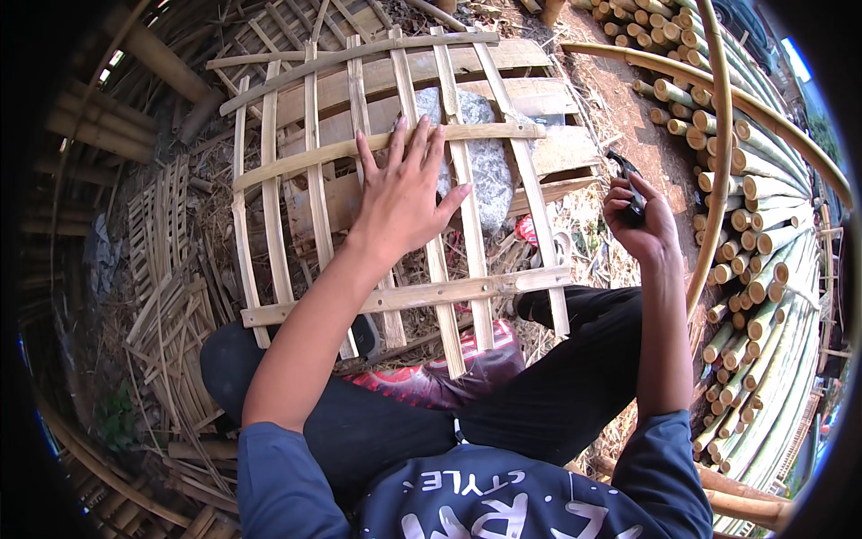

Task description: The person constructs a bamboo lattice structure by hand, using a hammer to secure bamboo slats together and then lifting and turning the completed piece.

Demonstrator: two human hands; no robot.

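A slatted bamboo panel of long strips joined by three crosspieces lies before me, its near end over my lap. Spread flat, my left hand rests on it by the middle crosspiece, fingertips over that strip and thumb toward a slat. My right hand is raised to the right of the panel, closed around a dark hand tool. A curved black end of the tool sticks up past the fingers; its exact kind cannot be made out. Beneath the panel's slats shows a grey rough stone.
Wide wooden boards lie under the panel's far part. Stacked bamboo poles line the right, with bent bamboo strips arching before them. Loose bamboo slats litter the left. A red and white printed sack lies between my legs.
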